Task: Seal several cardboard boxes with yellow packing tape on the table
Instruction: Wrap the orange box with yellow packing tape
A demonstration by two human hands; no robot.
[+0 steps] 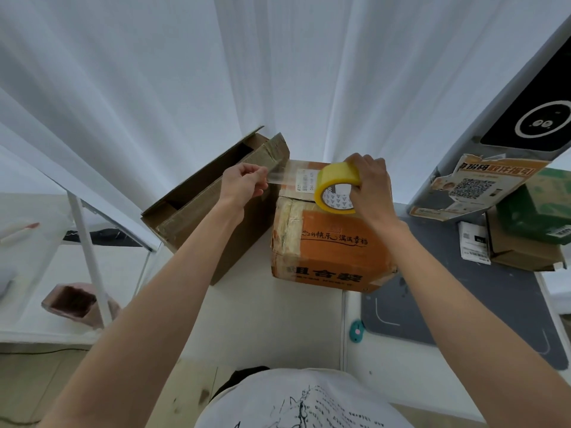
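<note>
White shirt [302,403] below my arms. Right hand [370,186] grips yellow tape roll [338,188] over orange box [330,245] on table [262,319]. Left hand [244,185] pinches pulled tape strip [284,174]; open brown box [213,199] touches the orange box's left side.

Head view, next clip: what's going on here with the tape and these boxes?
A person is taping boxes at a white table. The right hand holds the yellow tape roll over the orange box, whose top flaps look closed. The left hand pinches the free end of the tape strip, pulled out from the roll above the box; it is not stuck down yet. A brown box stands open to the left.
</note>
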